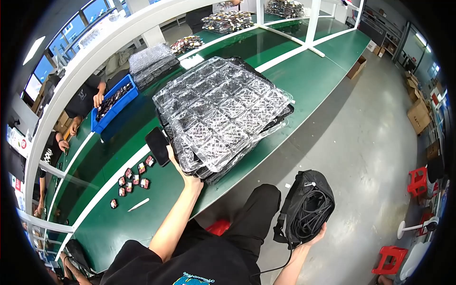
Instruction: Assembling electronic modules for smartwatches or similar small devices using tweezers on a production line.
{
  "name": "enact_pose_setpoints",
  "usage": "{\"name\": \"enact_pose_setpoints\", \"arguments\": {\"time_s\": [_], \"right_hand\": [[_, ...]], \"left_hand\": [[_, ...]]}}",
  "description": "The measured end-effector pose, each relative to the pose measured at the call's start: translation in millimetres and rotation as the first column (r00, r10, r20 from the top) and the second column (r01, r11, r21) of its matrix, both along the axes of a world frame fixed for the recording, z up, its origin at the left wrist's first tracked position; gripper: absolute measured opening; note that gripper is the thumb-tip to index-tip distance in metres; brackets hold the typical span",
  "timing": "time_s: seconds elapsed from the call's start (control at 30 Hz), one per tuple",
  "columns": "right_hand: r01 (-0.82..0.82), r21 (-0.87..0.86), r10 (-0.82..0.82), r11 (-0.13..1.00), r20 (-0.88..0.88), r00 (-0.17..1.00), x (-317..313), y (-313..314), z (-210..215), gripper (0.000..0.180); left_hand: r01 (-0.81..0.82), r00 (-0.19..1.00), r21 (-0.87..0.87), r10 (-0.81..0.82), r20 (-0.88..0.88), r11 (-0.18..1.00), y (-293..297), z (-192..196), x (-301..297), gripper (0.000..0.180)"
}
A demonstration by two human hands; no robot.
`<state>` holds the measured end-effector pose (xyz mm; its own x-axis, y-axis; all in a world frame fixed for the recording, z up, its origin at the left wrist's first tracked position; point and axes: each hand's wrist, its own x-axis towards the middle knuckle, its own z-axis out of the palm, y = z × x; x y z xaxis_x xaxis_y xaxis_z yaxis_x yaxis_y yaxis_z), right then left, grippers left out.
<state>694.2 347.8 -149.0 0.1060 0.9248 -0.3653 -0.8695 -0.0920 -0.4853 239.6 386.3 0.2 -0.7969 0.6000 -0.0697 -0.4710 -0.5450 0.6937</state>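
A tall stack of clear and black plastic blister trays [223, 109] rests on the green table. At its near left corner, my left hand [184, 172] grips the edge, one digit stretched along the side and the other fingers mostly hidden. Just beside that hand lies a black smartphone [157, 146]. Away from the table, my right hand [313, 237] holds a black mesh bag [306, 209] from below. A coiled black cable [311, 213] sits in the bag, and one lead runs from it toward my body.
Several small dark-and-red pieces [135, 179] and a thin white strip [138, 204] lie on the green table [266, 164]. A blue bin [113, 108], with a co-worker's hand in it, stands at the left. Further trays [152, 61] are behind. Red stools [390, 260] stand at the right.
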Motion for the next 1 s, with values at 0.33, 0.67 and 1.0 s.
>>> {"name": "enact_pose_setpoints", "arguments": {"time_s": [0.33,0.67,1.0], "right_hand": [[-0.073,0.043,0.074,0.996,-0.029,0.997,-24,4,-2,0.069],[-0.024,-0.03,0.027,0.999,0.09,0.996,-4,1,-5,0.078],[0.0,-0.081,0.002,0.997,0.033,0.999,-4,2,-17,0.069]], "left_hand": [[-0.18,0.927,-0.025,0.161,-0.339,0.983,12,-59,-36,0.063],[-0.13,0.936,-0.066,0.101,-0.338,0.989,90,-22,1,0.065],[-0.244,0.857,-0.284,0.07,-0.51,0.927,174,-9,34,0.095]]}}
